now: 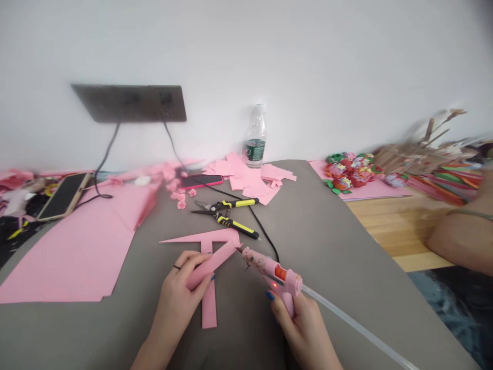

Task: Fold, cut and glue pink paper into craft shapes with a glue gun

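Observation:
My left hand (185, 288) pinches a pink paper strip (211, 266) between thumb and fingers, its far end tilted up to the right. In my right hand (300, 324) is a pink hot glue gun (265, 264) with a small red light lit. Its nozzle is at the strip's far end; whether it touches, I cannot tell. A long clear glue stick (354, 324) sticks out of the gun's back. Under the held strip lie more pink strips (209, 308) on the grey table. Just beyond them rest yellow-and-black pliers-like cutters (227, 216), jaws apart.
Large pink sheets (77, 246) and a phone (63, 198) lie at the left. Pink paper pieces (246, 177) surround a plastic bottle (256, 139) by the wall. Black cords run from a wall socket (134, 103). Colourful paper flowers (352, 172) and another person's arm (462, 231) are at the right.

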Demonstrator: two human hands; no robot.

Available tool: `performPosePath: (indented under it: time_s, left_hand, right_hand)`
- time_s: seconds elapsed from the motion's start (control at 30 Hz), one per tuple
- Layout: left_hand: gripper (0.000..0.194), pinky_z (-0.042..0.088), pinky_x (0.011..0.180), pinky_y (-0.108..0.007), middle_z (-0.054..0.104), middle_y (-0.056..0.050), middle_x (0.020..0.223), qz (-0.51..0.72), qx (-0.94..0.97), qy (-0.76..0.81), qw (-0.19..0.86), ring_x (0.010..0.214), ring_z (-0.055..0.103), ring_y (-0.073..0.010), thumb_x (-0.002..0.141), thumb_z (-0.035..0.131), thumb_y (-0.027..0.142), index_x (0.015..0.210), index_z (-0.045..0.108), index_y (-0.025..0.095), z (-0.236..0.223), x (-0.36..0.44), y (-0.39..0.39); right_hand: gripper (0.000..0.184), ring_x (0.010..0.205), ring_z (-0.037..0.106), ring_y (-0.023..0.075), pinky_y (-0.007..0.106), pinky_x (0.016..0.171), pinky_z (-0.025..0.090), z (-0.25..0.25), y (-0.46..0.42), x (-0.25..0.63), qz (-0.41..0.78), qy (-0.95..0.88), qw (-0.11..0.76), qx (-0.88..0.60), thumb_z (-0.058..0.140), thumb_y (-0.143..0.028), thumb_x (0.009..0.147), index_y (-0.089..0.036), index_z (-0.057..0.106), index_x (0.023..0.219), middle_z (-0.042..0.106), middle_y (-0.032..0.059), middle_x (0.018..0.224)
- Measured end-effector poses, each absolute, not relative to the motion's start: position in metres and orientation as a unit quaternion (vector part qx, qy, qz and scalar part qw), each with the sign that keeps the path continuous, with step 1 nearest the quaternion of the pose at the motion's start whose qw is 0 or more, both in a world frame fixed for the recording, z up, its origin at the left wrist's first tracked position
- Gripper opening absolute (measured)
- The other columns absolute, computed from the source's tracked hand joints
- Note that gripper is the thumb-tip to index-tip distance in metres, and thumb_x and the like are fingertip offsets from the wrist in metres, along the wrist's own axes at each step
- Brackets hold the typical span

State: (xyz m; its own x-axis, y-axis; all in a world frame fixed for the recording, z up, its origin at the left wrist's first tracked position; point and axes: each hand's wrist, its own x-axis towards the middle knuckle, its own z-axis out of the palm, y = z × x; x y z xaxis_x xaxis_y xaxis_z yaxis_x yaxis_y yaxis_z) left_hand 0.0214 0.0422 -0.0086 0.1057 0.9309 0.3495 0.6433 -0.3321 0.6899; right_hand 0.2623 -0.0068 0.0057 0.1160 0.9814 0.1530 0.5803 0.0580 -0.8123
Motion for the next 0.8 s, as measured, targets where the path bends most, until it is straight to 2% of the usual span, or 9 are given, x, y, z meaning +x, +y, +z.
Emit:
performPosePath:
  time_s: [0.1,0.2,0.3,0.43,0.53,0.7,0.8]
  left_hand:
    - [0.024,0.055,0.087,-0.026,0.068,0.001,0.107,0.389,0.72,0.545,0.181,0.096,0.071,-0.0175,0.09,0.063,0.019,0.111,0.067,0.029,-0.008,0.022,0.043]
    - [0.024,0.055,0.086,-0.026,0.068,0.001,0.107,0.391,0.722,0.543,0.179,0.095,0.071,-0.017,0.09,0.063,0.019,0.111,0.067,0.029,-0.007,0.022,0.043]
    - [0.023,0.055,0.086,-0.026,0.068,0.0,0.107,0.393,0.72,0.543,0.182,0.096,0.071,-0.0177,0.09,0.063,0.02,0.111,0.067,0.029,-0.007,0.022,0.042]
    - [0.022,0.056,0.085,-0.028,0.069,-0.001,0.106,0.392,0.719,0.543,0.187,0.096,0.071,-0.0188,0.091,0.062,0.021,0.111,0.068,0.029,-0.007,0.022,0.042]
    - [0.022,0.056,0.084,-0.028,0.069,0.0,0.106,0.392,0.718,0.545,0.185,0.095,0.071,-0.0187,0.09,0.062,0.021,0.11,0.068,0.029,-0.007,0.023,0.042]
    - [0.022,0.056,0.085,-0.027,0.069,0.0,0.105,0.391,0.721,0.543,0.182,0.095,0.071,-0.0181,0.09,0.062,0.021,0.11,0.068,0.029,-0.007,0.023,0.043]
    - [0.024,0.056,0.084,-0.026,0.068,0.001,0.106,0.391,0.723,0.542,0.176,0.095,0.071,-0.0177,0.09,0.062,0.019,0.111,0.067,0.03,-0.008,0.022,0.043]
  right_hand:
    - [0.049,0.034,0.036,0.0112,0.023,0.032,0.03,0.009,-0.005,0.261,0.249,-0.612,0.396,-0.638,0.047,-0.054,0.097,-0.021,0.06,0.063,0.049,-0.0018,0.045]
    - [0.048,0.036,0.036,0.0113,0.023,0.032,0.029,0.009,-0.006,0.261,0.245,-0.613,0.404,-0.634,0.048,-0.053,0.097,-0.02,0.061,0.065,0.047,-0.0024,0.045]
    - [0.047,0.037,0.043,0.0124,0.022,0.035,0.035,0.005,-0.008,0.264,0.247,-0.617,0.411,-0.624,0.048,-0.051,0.098,-0.018,0.066,0.07,0.053,-0.0007,0.048]
    - [0.04,0.047,0.059,0.0154,0.021,0.045,0.047,-0.002,-0.012,0.269,0.279,-0.644,0.38,-0.602,0.05,-0.045,0.099,-0.017,0.07,0.079,0.068,0.004,0.06]
    - [0.038,0.051,0.063,0.017,0.023,0.052,0.051,-0.004,-0.014,0.269,0.274,-0.667,0.358,-0.593,0.05,-0.042,0.099,-0.018,0.071,0.077,0.071,0.0046,0.063]
    - [0.043,0.045,0.059,0.0171,0.024,0.048,0.048,0.003,-0.011,0.263,0.228,-0.669,0.377,-0.598,0.049,-0.046,0.098,-0.02,0.068,0.07,0.067,0.0037,0.055]
    - [0.043,0.04,0.052,0.0146,0.022,0.04,0.041,0.009,-0.007,0.262,0.23,-0.658,0.394,-0.599,0.049,-0.046,0.098,-0.02,0.064,0.066,0.061,0.0012,0.05]
